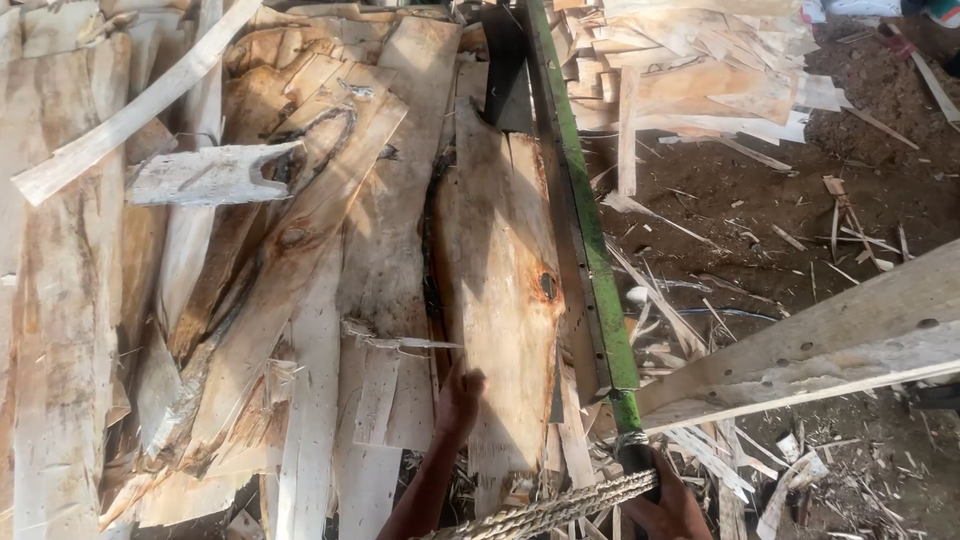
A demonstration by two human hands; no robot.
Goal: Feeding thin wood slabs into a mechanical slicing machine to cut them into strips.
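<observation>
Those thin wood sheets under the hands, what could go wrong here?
The left hand presses a veneer sheet with ragged edges, so splinters seem likely. The sheet looks brittle and might crack. The right hand sits by the green metal bar and rope, where it could get pinched.

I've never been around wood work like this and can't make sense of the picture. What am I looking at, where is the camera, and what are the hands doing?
There is one picture, taken by a camera worn on a person's head, looking down at their own bare hands. There is no machine arm here. The left hand reaches up and touches the lower edge of a thin wood sheet with a dark knot. The right hand grips the lower end of a long green metal bar, beside a thick twisted rope. Many more thin, ragged wood sheets lie piled on the left. On the right are bare dirt ground strewn with wood scraps and a pale plank.
</observation>
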